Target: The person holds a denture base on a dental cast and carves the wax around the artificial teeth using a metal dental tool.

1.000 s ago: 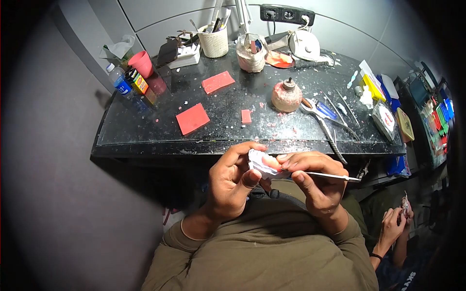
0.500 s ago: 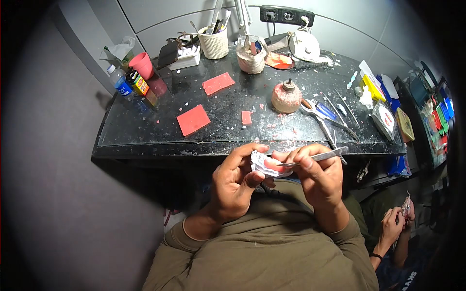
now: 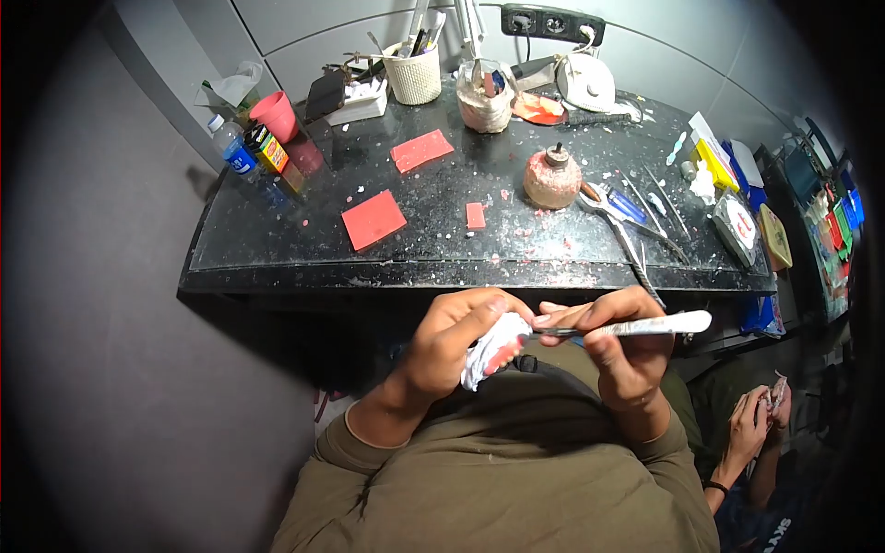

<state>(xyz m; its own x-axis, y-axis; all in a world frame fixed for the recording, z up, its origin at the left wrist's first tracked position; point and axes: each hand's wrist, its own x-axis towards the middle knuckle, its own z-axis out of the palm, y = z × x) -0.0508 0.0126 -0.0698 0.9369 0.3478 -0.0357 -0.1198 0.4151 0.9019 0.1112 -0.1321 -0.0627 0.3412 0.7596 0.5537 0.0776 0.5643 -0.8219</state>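
Observation:
In my left hand (image 3: pixel 444 346) is a white cast (image 3: pixel 481 361) with pink-red material along one side, tilted with its long side running down. My fingers wrap round its upper left part. My right hand (image 3: pixel 627 346) pinches a metal tool with a pale, wide end (image 3: pixel 678 323) that points right. The tool's thin end reaches the upper right of the cast beside my left fingertips; whether it touches is hard to make out. Both hands are in front of the black table's (image 3: pixel 304 273) near edge.
On the table lie red sheets (image 3: pixel 373 220) (image 3: pixel 421 151), a small red piece (image 3: pixel 475 216), a round pinkish burner (image 3: pixel 553 177), pliers (image 3: pixel 619 230) and thin tools. Behind stand a woven cup (image 3: pixel 414 76) and a jar (image 3: pixel 484 100). Another person's hands (image 3: pixel 751 419) are at the lower right.
My left hand has turned the cast from lying sideways to a steep tilt. The tool has swung round in my right hand, its wide end now pointing right. The view has shifted slightly.

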